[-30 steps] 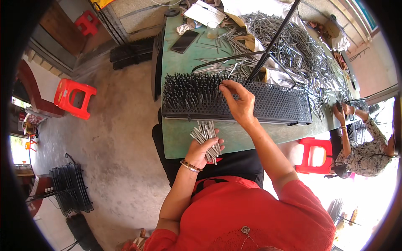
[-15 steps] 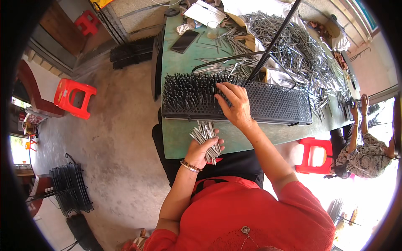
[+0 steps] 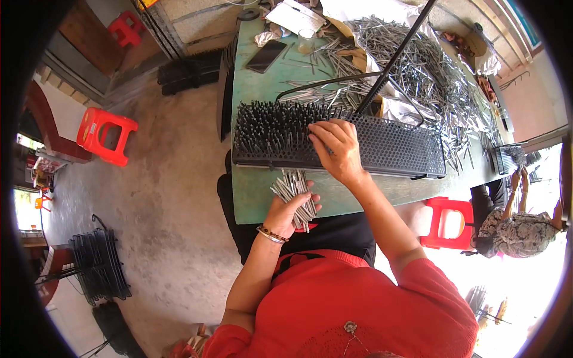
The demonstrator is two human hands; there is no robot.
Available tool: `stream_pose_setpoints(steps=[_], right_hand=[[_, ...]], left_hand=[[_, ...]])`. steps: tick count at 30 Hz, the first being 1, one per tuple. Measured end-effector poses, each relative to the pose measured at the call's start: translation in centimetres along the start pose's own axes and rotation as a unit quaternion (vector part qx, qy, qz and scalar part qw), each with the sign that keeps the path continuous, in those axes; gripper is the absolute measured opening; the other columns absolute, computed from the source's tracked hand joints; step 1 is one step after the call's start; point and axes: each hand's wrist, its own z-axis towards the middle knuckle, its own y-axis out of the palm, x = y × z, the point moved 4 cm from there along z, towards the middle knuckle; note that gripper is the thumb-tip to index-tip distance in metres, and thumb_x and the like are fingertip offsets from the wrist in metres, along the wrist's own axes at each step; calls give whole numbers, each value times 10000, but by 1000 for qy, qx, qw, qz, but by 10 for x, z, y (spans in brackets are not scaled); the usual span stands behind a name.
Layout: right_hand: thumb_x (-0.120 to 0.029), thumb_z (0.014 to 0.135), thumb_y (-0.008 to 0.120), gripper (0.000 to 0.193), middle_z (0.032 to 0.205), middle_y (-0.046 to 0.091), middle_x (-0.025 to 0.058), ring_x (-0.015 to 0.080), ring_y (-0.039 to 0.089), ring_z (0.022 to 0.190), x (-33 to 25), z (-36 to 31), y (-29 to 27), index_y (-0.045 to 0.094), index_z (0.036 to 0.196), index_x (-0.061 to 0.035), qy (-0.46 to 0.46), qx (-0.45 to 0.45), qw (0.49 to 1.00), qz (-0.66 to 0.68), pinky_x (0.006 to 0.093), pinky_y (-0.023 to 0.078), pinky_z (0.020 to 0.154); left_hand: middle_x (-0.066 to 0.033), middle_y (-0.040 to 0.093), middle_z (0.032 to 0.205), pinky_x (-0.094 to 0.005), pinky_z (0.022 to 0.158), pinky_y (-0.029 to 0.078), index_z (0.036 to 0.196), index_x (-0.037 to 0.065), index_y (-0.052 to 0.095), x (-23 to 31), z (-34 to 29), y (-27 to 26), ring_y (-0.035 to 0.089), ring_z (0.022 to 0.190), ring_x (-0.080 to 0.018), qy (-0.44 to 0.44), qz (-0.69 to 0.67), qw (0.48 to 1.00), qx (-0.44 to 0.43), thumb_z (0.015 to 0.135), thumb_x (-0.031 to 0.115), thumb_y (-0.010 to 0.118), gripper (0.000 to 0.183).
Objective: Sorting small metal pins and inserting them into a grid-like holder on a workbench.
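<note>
A long black perforated tray (image 3: 400, 138) lies along the near edge of the green table. Many thin dark rods (image 3: 271, 125) stand upright in the holes of its left part; the right part shows bare holes. My left hand (image 3: 289, 210), palm up in front of the tray, is closed around a bundle of thin silvery metal rods (image 3: 291, 188). My right hand (image 3: 337, 146) is over the tray where the standing rods meet the bare holes. Its thumb and fingertips are pinched together; whatever is between them is hidden.
A big heap of loose metal rods (image 3: 412, 59) covers the table's far right. A black frame bar (image 3: 394, 56) rises behind the tray. A phone (image 3: 266, 56) and a glass (image 3: 306, 40) are at the back left. Another person (image 3: 522, 230) works at the right, near a red stool (image 3: 447, 222).
My right hand has shifted very slightly over the tray, still pinched. My left hand keeps its bundle in place. The other person's hands have moved lower, and a small black rack shows by them.
</note>
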Motion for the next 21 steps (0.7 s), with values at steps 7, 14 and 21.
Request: stream_pose_setpoints(steps=[7,14,21], right_hand=[[-142,808,719,186,740,644,77,111,577,635,-8,-24,8,681,868,30,266,-248,896,256,267,453,545],[-145,820,722,183,702,639,17,45,544,656,5,-45,21,695,851,34,428,-279,765,392,213,434,547],[-133,819,724,208,770,668,41,61,588,687,8,-31,16,676,938,31,423,-219,795,375,222,484,589]], left_hand=[[-81,601,1058,-389,740,585,1159,32,518,13,-4,8,647,890,-227,24,5,1000,-18,868,-5,567,297],[-90,604,1072,-398,773,579,1174,32,513,11,-5,8,647,941,-252,25,-26,999,-13,882,-2,544,296],[-92,604,1049,-417,781,574,1098,19,550,6,3,-9,641,957,-283,44,-42,998,23,878,15,560,220]])
